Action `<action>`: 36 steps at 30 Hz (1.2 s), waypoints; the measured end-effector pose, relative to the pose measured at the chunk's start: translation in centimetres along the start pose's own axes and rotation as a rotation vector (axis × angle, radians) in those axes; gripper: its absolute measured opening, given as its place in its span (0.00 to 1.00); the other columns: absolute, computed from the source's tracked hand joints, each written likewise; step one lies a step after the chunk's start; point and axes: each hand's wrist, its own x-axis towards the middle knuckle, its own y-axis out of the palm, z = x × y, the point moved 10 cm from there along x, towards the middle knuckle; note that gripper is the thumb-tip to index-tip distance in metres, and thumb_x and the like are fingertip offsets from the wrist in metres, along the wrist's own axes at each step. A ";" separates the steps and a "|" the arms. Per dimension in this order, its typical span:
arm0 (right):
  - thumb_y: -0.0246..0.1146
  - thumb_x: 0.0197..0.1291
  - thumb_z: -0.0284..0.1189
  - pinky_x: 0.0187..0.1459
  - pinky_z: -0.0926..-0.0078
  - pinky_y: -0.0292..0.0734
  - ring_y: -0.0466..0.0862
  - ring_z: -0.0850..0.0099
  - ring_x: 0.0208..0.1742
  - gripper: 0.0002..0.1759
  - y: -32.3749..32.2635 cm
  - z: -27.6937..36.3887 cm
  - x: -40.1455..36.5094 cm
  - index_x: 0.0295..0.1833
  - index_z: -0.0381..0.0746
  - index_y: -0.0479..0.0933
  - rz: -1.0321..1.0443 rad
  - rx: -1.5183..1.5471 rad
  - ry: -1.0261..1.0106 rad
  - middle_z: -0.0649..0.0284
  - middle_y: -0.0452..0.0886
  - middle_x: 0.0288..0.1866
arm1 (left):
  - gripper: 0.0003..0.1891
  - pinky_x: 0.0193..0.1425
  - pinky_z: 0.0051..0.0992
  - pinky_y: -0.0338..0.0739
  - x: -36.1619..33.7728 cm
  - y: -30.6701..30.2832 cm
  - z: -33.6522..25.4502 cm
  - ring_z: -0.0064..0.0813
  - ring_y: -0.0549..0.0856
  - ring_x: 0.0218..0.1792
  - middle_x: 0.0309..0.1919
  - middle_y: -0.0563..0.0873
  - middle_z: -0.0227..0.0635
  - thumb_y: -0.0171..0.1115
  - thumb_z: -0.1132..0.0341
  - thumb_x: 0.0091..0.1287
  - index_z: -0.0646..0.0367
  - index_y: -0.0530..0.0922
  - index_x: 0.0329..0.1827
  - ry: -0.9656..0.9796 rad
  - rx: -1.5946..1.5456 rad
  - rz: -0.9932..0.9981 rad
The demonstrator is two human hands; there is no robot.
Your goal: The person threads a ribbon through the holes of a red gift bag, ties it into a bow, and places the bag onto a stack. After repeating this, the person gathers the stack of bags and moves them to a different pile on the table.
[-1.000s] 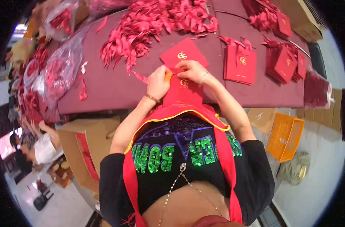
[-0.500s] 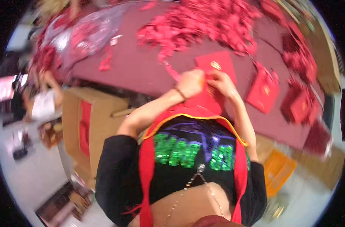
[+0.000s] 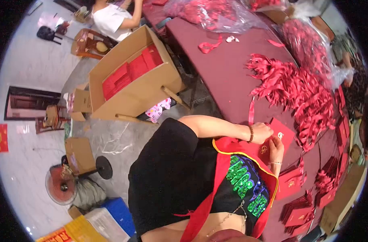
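Hands (image 3: 261, 132) pinch red bag (image 3: 260, 146), w/ gold logo (image 3: 264, 150)

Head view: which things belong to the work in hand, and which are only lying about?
In hand: flat red paper bag with gold logo, held by left hand and right hand; loose red ribbon pile.
Lying about: open cardboard box; round floor fan.

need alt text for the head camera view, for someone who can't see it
Left hand and right hand hold a red bag with a gold logo at the edge of a maroon table. A pile of red ribbons lies on the table nearby, and an open cardboard box of red items stands on the floor beside it.
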 end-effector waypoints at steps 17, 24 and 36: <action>0.60 0.53 0.28 0.45 0.74 0.73 0.80 0.69 0.44 0.17 0.5 2.7 -0.1 0.49 0.33 0.75 0.025 -0.058 -0.059 0.55 0.81 0.40 | 0.08 0.35 0.42 0.76 0.6 -1.5 2.0 0.49 0.82 0.32 0.28 0.82 0.51 0.54 0.66 0.55 0.59 0.79 0.30 -0.075 0.001 0.131; 0.63 0.53 0.23 0.41 0.82 0.73 0.77 0.80 0.39 0.17 0.4 2.4 -1.1 0.49 0.32 0.74 0.053 0.232 0.104 0.66 0.79 0.37 | 0.07 0.36 0.35 0.76 -0.9 -3.6 2.4 0.44 0.84 0.34 0.29 0.83 0.48 0.57 0.70 0.57 0.61 0.79 0.36 -0.281 -0.480 0.086; 0.63 0.52 0.22 0.42 0.83 0.73 0.78 0.79 0.39 0.18 0.7 0.7 -1.0 0.50 0.31 0.73 0.091 0.360 0.109 0.64 0.79 0.39 | 0.08 0.26 0.24 0.73 0.4 -1.6 1.3 0.21 0.80 0.22 0.22 0.82 0.36 0.57 0.68 0.61 0.61 0.79 0.38 -0.117 -0.359 0.140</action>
